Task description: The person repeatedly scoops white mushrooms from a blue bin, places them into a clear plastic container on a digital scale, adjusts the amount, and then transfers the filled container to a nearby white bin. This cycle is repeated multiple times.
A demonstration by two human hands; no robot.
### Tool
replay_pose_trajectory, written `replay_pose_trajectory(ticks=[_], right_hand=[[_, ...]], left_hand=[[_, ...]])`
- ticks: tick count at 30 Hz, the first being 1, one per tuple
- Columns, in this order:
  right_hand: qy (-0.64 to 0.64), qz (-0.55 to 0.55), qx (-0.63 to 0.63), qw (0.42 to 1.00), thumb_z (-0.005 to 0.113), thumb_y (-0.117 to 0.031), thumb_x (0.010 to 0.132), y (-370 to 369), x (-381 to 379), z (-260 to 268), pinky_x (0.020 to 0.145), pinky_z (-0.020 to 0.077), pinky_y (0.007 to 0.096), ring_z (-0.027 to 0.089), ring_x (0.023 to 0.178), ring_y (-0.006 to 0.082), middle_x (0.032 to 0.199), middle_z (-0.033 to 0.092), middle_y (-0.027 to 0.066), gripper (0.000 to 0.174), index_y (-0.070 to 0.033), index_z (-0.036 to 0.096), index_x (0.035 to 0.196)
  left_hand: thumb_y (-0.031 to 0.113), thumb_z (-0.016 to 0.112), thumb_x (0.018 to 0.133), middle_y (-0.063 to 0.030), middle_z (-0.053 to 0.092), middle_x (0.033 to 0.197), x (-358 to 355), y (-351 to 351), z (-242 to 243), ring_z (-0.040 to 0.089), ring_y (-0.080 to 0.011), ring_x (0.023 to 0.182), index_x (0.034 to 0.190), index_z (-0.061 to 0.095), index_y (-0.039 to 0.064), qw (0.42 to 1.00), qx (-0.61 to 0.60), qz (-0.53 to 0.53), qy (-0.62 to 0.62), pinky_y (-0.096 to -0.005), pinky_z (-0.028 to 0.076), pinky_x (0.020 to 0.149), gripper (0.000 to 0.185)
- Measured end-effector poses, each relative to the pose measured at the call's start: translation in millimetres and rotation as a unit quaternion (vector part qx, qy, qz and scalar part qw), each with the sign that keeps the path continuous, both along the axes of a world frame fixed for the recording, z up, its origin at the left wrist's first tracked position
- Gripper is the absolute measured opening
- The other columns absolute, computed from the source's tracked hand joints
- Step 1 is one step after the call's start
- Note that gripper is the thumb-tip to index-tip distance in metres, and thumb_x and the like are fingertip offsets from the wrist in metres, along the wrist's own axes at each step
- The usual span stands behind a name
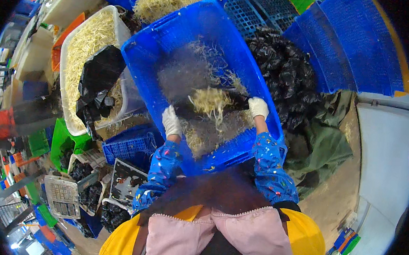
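Observation:
A large blue plastic tub (150,84) stands before me, with murky water and loose bean sprouts in the bottom. Both my hands wear white gloves and are inside it. At its left side my left hand (171,121) is closed on one edge of a dark, blurred sheet, apparently a black plastic bag (240,101). By the right wall, my right hand (258,108) grips the other end. A clump of bean sprouts (211,101) lies on or against the dark plastic between the hands. The gloved fingers are partly hidden.
Left of the tub, a white bin (64,78) holds sprouts with a black plastic bag (99,77) over them. A blue crate (128,147) and a weighing scale (62,197) stand nearer. Filled black bags (283,72) and a dark green tarp (320,153) are at the right.

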State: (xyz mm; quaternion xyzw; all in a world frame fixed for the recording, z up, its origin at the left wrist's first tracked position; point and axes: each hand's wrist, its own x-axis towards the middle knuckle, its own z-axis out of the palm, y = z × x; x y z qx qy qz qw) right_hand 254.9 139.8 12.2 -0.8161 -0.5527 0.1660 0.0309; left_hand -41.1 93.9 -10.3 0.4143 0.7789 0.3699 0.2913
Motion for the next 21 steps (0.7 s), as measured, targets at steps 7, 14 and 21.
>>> replay_pose_trajectory(ticks=[7, 14, 21], right_hand=[[0.768, -0.101, 0.125, 0.620, 0.060, -0.032, 0.086, -21, -6, -7, 0.070, 0.0480, 0.0362, 0.062, 0.073, 0.0191, 0.082, 0.061, 0.0043, 0.030, -0.007, 0.061, 0.104], [0.395, 0.155, -0.263, 0.866, 0.062, -0.029, 0.084, -49, 2, 74, 0.060, 0.0483, 0.0326, 0.063, 0.068, 0.0157, 0.074, 0.065, 0.0061, 0.026, -0.007, 0.068, 0.098], [0.722, 0.274, -0.240, 0.588, 0.061, -0.031, 0.089, -42, -101, 212, 0.056, 0.0517, 0.0283, 0.063, 0.061, 0.0179, 0.085, 0.063, 0.0131, 0.045, -0.001, 0.049, 0.120]], left_hand=[[0.025, 0.053, 0.095, -0.0080, 0.063, 0.077, -2, -4, 58, 0.051, -0.0085, 0.058, 0.094, 0.049, 0.011, 0.858, 0.010, -0.089, -0.506, -0.0184, 0.042, 0.057, 0.014], [0.031, 0.060, 0.091, -0.0030, 0.057, 0.067, -14, -51, 84, 0.059, -0.0172, 0.064, 0.094, 0.059, 0.003, 0.821, -0.326, -0.072, -0.464, -0.0288, 0.046, 0.059, 0.027], [0.032, 0.051, 0.095, -0.0010, 0.045, 0.062, -78, -154, 221, 0.052, -0.0178, 0.062, 0.100, 0.054, 0.004, 0.818, 0.161, 0.127, -0.538, -0.0505, 0.051, 0.081, 0.029]])
